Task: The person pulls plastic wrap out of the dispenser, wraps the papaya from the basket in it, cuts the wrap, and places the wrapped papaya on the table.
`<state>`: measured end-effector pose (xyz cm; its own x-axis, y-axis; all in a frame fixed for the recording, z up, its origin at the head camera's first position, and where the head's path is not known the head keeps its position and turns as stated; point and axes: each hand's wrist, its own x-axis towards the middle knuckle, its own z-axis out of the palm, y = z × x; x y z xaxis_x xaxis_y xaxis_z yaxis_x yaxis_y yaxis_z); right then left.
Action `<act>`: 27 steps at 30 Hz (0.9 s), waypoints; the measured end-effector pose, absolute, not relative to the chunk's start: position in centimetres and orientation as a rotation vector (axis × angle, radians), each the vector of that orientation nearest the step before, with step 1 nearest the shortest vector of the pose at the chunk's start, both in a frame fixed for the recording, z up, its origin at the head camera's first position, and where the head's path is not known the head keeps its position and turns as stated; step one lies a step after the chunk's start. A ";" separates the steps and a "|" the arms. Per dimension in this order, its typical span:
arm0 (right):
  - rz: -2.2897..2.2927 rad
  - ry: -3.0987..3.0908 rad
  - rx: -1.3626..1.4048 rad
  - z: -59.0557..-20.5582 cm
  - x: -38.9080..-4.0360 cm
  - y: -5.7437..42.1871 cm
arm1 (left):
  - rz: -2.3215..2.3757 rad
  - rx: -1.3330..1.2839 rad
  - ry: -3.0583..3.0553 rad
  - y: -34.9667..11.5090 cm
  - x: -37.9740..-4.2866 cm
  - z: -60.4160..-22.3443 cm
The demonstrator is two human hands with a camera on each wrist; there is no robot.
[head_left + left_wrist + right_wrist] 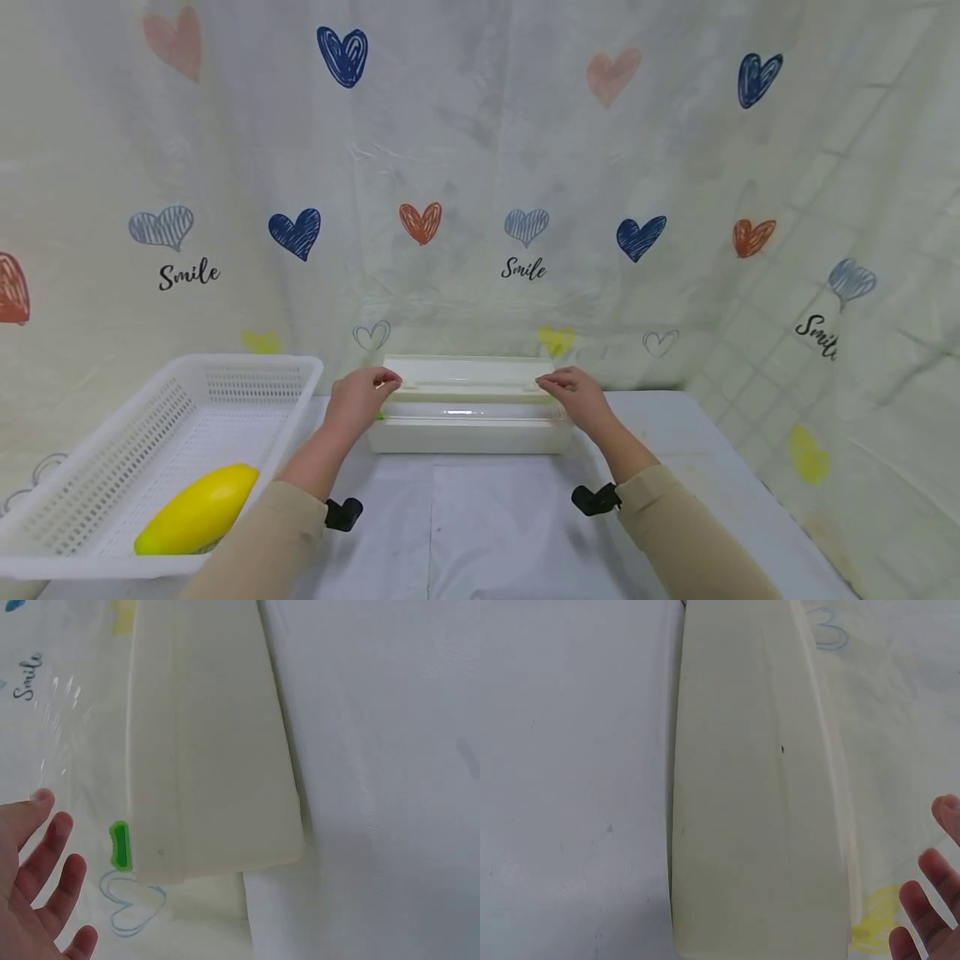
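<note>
A long off-white cling film dispenser box [468, 438] stands at the back of the table, its lid [468, 367] raised. A green slide cutter [120, 846] sits at its left end in the left wrist view. Clear cling film [64, 727] shows as shiny creases that gather at the left thumb. My left hand [358, 398] pinches the film near the box's left end, above the front wall. Opposite it, my right hand [583, 398] pinches with thumb and forefinger at the right end. The film's outline between the hands is hard to see.
To the left stands a white perforated plastic basket [56, 487] holding a yellow oblong fruit [198, 510]. A white cloth covers the table [480, 525]. Behind it hangs a pale curtain [465, 150] printed with hearts and "Smile".
</note>
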<state>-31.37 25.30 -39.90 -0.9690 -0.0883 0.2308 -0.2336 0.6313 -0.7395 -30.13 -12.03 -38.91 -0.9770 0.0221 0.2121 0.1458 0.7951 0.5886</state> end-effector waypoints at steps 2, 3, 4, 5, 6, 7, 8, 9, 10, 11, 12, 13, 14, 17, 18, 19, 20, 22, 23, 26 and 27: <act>1.250 -2.678 0.272 -39.7 -31.4 25.3 | -0.955 -0.121 -2.796 -12.1 -30.2 -38.7; 1.249 -2.682 0.270 -39.7 -31.3 25.3 | -0.962 -0.118 -2.799 -12.1 -30.2 -38.6; 1.248 -2.687 0.269 -39.5 -31.3 25.3 | -0.964 -0.116 -2.803 -12.1 -30.2 -38.5; 1.245 -2.689 0.267 -39.5 -31.3 25.3 | -0.960 -0.120 -2.804 -12.1 -30.3 -38.5; 1.240 -2.691 0.267 -39.3 -31.2 25.4 | -0.958 -0.123 -2.803 -12.1 -30.4 -38.5; 1.234 -2.691 0.272 -39.2 -31.2 25.5 | -0.947 -0.129 -2.799 -12.0 -30.4 -38.5; 1.233 -2.687 0.276 -39.0 -31.1 25.5 | -0.937 -0.131 -2.796 -12.0 -30.5 -38.4; 1.238 -2.680 0.279 -38.8 -31.1 25.5 | -0.925 -0.138 -2.791 -12.0 -30.6 -38.4; 1.236 -2.673 0.287 -38.6 -31.1 25.5 | -0.912 -0.148 -2.787 -12.1 -30.6 -38.2; 1.234 -2.666 0.296 -38.4 -31.1 25.4 | -0.905 -0.153 -2.782 -12.1 -30.5 -38.0; 1.229 -2.663 0.305 -38.2 -31.1 25.4 | -0.899 -0.152 -2.780 -12.2 -30.5 -37.8; 1.225 -2.658 0.314 -38.1 -31.2 25.4 | -0.892 -0.152 -2.780 -12.2 -30.4 -37.6; 1.224 -2.655 0.321 -37.9 -31.1 25.4 | -0.889 -0.153 -2.781 -12.2 -30.4 -37.4; 1.203 -2.654 0.344 -37.5 -31.1 25.5 | -0.875 -0.152 -2.792 -12.2 -30.1 -36.8; 1.199 -2.652 0.349 -37.4 -31.1 25.5 | -0.873 -0.153 -2.796 -12.3 -30.0 -36.6; 1.195 -2.651 0.355 -37.3 -31.1 25.5 | -0.872 -0.153 -2.798 -12.3 -30.0 -36.4; 1.197 -2.649 0.358 -37.2 -31.0 25.5 | -0.877 -0.156 -2.798 -12.3 -29.9 -36.2; 1.201 -2.642 0.357 -37.0 -31.1 25.6 | -0.874 -0.158 -2.799 -12.3 -29.8 -35.8; 1.206 -2.638 0.358 -36.9 -31.0 25.6 | -0.872 -0.156 -2.799 -12.3 -29.8 -35.7; 1.206 -2.623 0.372 -36.5 -31.0 25.7 | -0.859 -0.172 -2.794 -12.3 -29.8 -35.4; 1.201 -2.619 0.376 -36.5 -31.0 25.8 | -0.853 -0.177 -2.792 -12.3 -29.9 -35.3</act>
